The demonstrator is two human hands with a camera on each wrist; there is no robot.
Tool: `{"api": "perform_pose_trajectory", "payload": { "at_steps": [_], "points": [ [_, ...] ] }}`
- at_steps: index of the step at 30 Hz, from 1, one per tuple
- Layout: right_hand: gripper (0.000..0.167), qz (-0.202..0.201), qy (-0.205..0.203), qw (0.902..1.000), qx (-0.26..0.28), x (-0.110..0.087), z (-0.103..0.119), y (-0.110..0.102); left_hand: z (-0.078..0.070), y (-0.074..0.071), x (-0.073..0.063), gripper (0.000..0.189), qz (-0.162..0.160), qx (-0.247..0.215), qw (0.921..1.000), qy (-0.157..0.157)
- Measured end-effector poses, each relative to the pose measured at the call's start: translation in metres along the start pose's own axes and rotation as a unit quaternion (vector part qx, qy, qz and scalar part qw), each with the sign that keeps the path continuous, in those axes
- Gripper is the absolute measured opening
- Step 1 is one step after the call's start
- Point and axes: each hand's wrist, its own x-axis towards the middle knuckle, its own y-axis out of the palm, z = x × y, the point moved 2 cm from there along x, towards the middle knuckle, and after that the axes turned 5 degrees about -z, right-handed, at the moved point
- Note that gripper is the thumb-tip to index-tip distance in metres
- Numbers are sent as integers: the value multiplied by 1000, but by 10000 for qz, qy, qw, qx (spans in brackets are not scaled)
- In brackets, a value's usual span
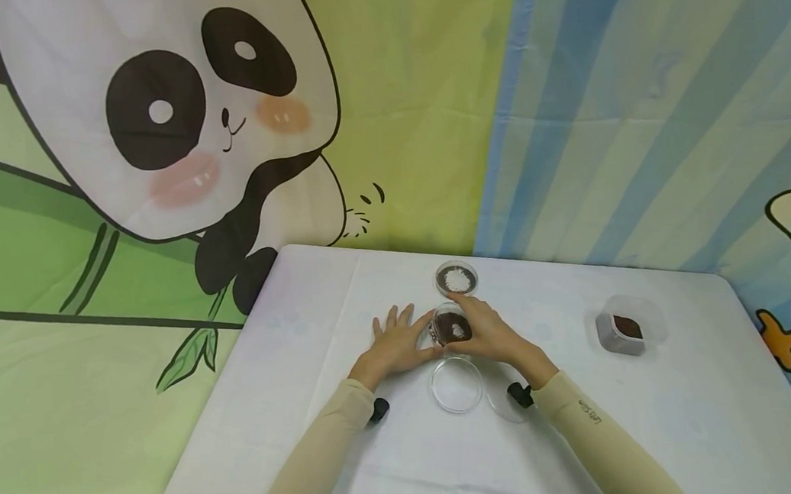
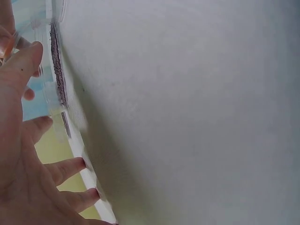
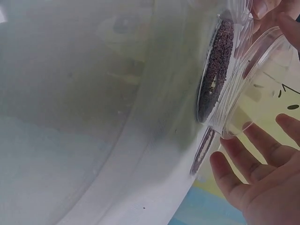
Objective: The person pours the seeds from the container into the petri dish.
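Note:
A clear petri dish [image 1: 458, 333] of dark grains with a small white patch sits on the table between both hands. My left hand [image 1: 397, 345] holds its left side between thumb and index finger; the other fingers [image 2: 68, 171] spread outward. My right hand [image 1: 487, 331] grips a clear lid [image 3: 239, 110], thumb on one side and fingers on the other. That lid tilts above the dish; whether their rims touch, I cannot tell. Just behind is a second petri dish [image 1: 456, 279], with white material over dark grains.
Nearer the body lies a clear round lid [image 1: 456, 385]. Another clear disc [image 1: 506, 404] shows partly beneath the right wrist. Far right on the white table [image 1: 244, 449] stands a small tub [image 1: 622, 332] of dark material, beside a clear cover. A printed cloth [image 1: 420, 107] hangs behind.

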Motion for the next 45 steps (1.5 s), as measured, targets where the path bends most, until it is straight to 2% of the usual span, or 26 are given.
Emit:
{"api": "perform_pose_trajectory", "payload": {
  "at_steps": [7, 16, 28, 34, 38, 45],
  "points": [
    [106, 66, 37, 9988, -474, 4, 2, 4, 1, -1, -1, 96, 136, -74, 9999, -14],
    [103, 232, -6, 9945, -1018, 8, 2, 10, 2, -1, -1, 96, 211, -39, 9997, -69],
    [97, 453, 114, 9923, -1146, 8, 4, 13, 1, -2, -2, 93, 188, 231, 9995, -89],
    [93, 558, 171, 9920, -1121, 8, 6, 9, 2, -3, -5, 87, 66, 241, 9997, -73],
    [87, 396, 223, 9943, -965, 3, 10, 2, 3, -7, -13, 81, -36, 134, 9999, -54],
    [80, -212, 234, 9975, -626, -17, 18, -20, 2, -16, -31, 76, -340, 124, 9992, 156]
  ]
}}
